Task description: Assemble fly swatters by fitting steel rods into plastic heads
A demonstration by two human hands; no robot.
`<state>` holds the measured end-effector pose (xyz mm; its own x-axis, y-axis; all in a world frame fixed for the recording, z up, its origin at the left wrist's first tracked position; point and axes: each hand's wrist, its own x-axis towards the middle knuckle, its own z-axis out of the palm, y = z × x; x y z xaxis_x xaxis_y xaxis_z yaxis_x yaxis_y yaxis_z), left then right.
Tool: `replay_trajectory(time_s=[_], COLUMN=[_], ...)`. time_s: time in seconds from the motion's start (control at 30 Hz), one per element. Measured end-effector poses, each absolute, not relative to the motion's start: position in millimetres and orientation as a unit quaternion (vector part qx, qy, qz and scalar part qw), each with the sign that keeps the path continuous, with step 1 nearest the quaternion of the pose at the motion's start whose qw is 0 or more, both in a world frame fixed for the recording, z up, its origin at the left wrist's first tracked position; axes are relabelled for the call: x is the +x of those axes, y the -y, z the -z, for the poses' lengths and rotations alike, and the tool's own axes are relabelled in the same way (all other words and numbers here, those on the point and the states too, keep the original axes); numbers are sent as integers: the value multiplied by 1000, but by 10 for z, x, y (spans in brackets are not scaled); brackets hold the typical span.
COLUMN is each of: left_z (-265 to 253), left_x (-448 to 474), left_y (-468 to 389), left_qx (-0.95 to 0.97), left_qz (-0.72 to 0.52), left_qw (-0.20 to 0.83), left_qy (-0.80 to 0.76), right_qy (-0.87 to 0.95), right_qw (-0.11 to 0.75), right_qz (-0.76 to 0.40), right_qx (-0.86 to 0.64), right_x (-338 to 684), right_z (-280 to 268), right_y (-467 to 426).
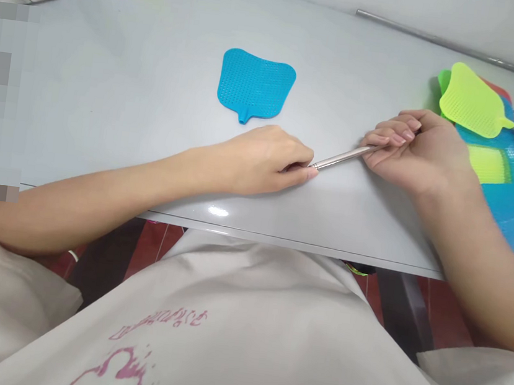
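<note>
Metal rod (343, 156) spans both hands near the table (154, 111) front edge, long axis rising rightward; left hand (261, 162) pinches its near tip, right hand (412, 149) clamped around the far end.

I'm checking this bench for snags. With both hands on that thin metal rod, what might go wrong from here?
The rod is thin and held only at its ends by the left hand and right hand; it might bend or slip from the fingertips. The hands work near the table edge, so a dropped rod could roll off. The right forearm lies against the swatter pile and may knock it.
</note>
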<state>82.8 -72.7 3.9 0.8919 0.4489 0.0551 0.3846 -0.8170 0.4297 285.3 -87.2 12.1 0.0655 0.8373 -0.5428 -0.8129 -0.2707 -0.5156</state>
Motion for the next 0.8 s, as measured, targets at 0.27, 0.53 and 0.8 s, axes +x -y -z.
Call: replay_trajectory(time_s=[0.27,0.53,0.8], left_z=[-40,32,75], left_x=[828,881,881], left_y=[725,810,825], left_qx=[956,964,950], left_qz=[-76,-80,-100], left_qw=[190,122,150], left_qy=[-212,-221,-255], right_qy=[9,10,3], right_qw=[602,689,725], right_qz=[-680,-642,-600], right_qx=[-418,-335,-338], right_x=[2851,2746,2683], right_z=[-110,-72,-57], right_y=[853,943,1009])
